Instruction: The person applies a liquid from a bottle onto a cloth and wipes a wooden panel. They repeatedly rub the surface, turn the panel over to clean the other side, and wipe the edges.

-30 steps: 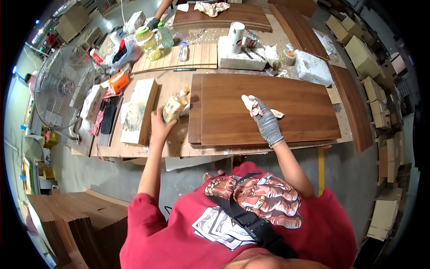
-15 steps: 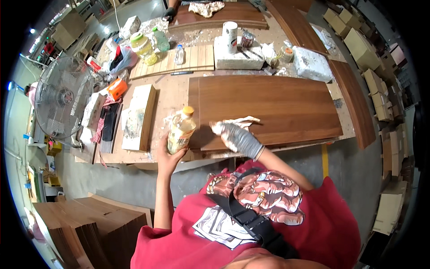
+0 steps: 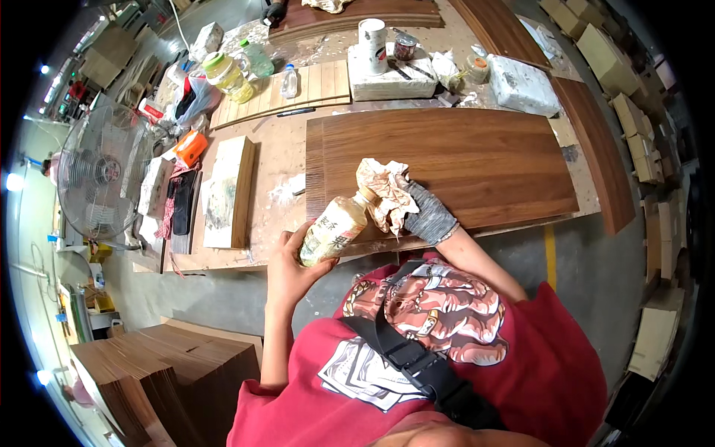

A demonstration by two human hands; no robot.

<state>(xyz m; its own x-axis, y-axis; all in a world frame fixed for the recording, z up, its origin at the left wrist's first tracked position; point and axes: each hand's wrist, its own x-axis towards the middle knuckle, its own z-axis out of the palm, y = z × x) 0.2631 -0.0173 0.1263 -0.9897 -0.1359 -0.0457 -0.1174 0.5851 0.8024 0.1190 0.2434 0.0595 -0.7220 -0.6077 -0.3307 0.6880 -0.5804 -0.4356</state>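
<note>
Since the earlier frames: plastic bottle (image 3: 333,232) lifted off the bench and tipped over, neck now pressed into the crumpled rag (image 3: 385,193); rag brought back from the panel face to meet it above the near edge; judged as wetting the rag before further wiping of the wood.

Left hand (image 3: 293,267): bare, closed round the lower body of the bottle, base toward the chest. Right hand (image 3: 426,214): grey knit glove, fingers closed on the rag, bunched against the bottle mouth; cap not visible, hidden by cloth.

Bottle: clear plastic, pale yellowish liquid inside, printed label, lying at a slant with neck up and right. Rag: off-white, stained tan, heavily creased.

Wooden panel (image 3: 477,156): dark brown veneer, flat on the workbench (image 3: 279,160), just beyond both hands; surface even in tone, no wet patch discernible.
</note>
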